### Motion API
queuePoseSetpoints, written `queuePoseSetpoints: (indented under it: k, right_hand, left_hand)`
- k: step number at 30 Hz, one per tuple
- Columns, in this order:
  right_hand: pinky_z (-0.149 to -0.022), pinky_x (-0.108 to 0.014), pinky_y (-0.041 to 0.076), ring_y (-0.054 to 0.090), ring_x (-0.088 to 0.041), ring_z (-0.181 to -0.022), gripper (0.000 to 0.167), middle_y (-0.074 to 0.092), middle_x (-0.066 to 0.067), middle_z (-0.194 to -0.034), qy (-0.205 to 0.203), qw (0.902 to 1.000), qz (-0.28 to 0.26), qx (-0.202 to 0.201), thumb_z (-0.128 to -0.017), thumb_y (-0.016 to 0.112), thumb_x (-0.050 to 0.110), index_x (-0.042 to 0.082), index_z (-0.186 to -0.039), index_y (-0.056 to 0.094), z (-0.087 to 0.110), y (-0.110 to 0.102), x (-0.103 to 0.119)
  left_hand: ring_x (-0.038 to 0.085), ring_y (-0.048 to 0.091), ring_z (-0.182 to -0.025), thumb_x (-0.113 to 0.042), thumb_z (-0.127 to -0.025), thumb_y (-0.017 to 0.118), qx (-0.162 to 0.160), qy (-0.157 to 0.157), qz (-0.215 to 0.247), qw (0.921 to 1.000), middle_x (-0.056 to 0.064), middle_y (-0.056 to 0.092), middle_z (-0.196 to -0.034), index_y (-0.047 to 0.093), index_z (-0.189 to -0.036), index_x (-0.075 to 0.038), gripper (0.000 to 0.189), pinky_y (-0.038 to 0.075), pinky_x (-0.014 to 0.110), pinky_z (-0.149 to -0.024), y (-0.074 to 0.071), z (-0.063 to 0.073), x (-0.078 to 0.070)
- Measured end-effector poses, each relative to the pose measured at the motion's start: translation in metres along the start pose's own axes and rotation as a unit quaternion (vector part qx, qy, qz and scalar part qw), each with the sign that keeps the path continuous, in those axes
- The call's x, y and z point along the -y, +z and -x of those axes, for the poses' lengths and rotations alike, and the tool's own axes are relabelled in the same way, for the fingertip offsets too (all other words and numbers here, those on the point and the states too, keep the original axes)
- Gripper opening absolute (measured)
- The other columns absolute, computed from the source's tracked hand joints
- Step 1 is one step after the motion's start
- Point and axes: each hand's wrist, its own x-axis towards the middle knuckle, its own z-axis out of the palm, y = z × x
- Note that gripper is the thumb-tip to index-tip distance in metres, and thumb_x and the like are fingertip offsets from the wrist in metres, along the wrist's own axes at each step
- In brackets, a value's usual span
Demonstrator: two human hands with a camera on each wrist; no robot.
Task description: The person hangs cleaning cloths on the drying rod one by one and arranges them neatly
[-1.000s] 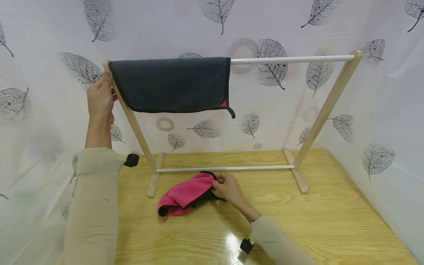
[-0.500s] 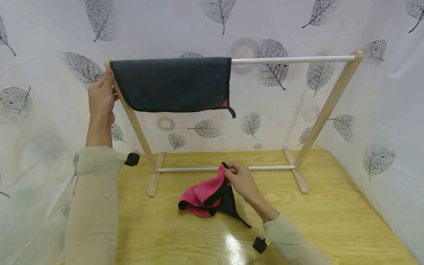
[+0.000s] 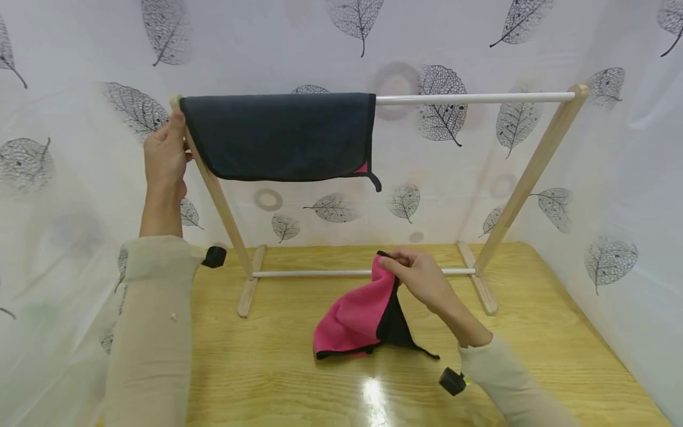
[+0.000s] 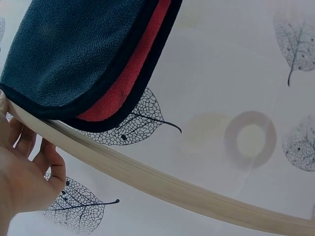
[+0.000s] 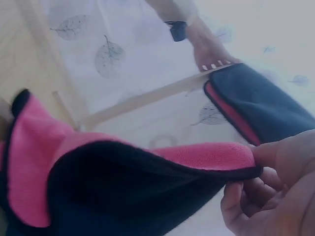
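Observation:
A dark grey towel (image 3: 277,136) with black edging and a pink underside hangs folded over the left half of a drying rack's white top rod (image 3: 480,98). My left hand (image 3: 164,157) grips the rack's left wooden post (image 3: 219,198) near its top, beside the towel's edge; the left wrist view shows its fingers around the post (image 4: 162,184). A second towel (image 3: 354,317), pink on one face and black on the other, is pinched at a corner by my right hand (image 3: 421,276). Its lower part touches the tabletop, and a black loop trails to the right.
The rack's right post (image 3: 528,178) stands on a wooden foot (image 3: 477,279), and a white lower rod (image 3: 309,273) joins the two feet. Leaf-printed white sheeting (image 3: 597,178) surrounds the wooden table (image 3: 256,379) at the back and sides.
My right hand has moved right and slightly up, drawing the pink and black towel along the table and lifting its corner. My left hand stays on the post, and the hanging towel keeps its place.

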Motion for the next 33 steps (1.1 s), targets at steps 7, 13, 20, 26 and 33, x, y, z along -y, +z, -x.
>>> queuePoseSetpoints:
  k: [7,13,20,26,33]
  right_hand:
    - [-0.069,-0.026,0.046,0.055,-0.016,-0.081,0.024,0.071,-0.004,-0.093,-0.032,0.9976,0.062,-0.005,-0.101,0.070,0.029,0.008,-0.111,0.079,0.002,-0.037,0.025]
    - [-0.076,-0.023,0.052,0.063,-0.015,-0.087,0.024,0.076,-0.006,-0.099,-0.059,0.9944,0.087,-0.006,-0.101,0.070,0.025,0.007,-0.113,0.079,0.005,-0.062,0.044]
    - [-0.078,-0.020,0.052,0.067,-0.014,-0.090,0.022,0.077,-0.004,-0.101,-0.080,0.9890,0.123,-0.019,-0.101,0.070,0.024,0.007,-0.112,0.080,0.007,-0.089,0.065]
    - [-0.071,-0.021,0.050,0.064,-0.014,-0.082,0.017,0.074,-0.002,-0.096,-0.095,0.9822,0.156,-0.045,-0.098,0.074,0.019,0.008,-0.109,0.081,0.011,-0.113,0.084]
    - [-0.069,-0.018,0.052,0.064,-0.012,-0.074,0.016,0.075,-0.007,-0.091,-0.170,0.9750,0.138,-0.037,-0.096,0.073,0.002,-0.003,-0.110,0.078,0.009,-0.137,0.101]
  left_hand:
    - [0.011,0.056,-0.094,-0.050,-0.098,0.066,0.000,0.002,-0.003,1.0000,-0.003,0.059,-0.105,0.079,-0.108,-0.017,0.037,0.041,0.023,-0.081,-0.001,0.000,0.000]
    - [0.011,0.056,-0.095,-0.050,-0.097,0.066,-0.001,-0.003,0.002,1.0000,-0.003,0.059,-0.107,0.079,-0.114,-0.016,0.040,0.041,0.023,-0.081,-0.001,0.002,0.000]
    - [0.011,0.058,-0.098,-0.048,-0.098,0.067,0.001,-0.002,0.014,0.9999,-0.003,0.060,-0.114,0.073,-0.131,-0.014,0.048,0.041,0.022,-0.079,-0.001,0.002,-0.001]
    - [0.011,0.058,-0.098,-0.047,-0.098,0.067,-0.001,-0.001,0.012,0.9999,-0.003,0.061,-0.114,0.073,-0.131,-0.015,0.047,0.041,0.023,-0.080,-0.001,0.002,0.000]
    - [0.011,0.060,-0.098,-0.048,-0.098,0.067,0.001,0.003,0.013,0.9999,-0.003,0.063,-0.111,0.074,-0.130,-0.015,0.047,0.041,0.023,-0.082,-0.001,0.003,-0.001]
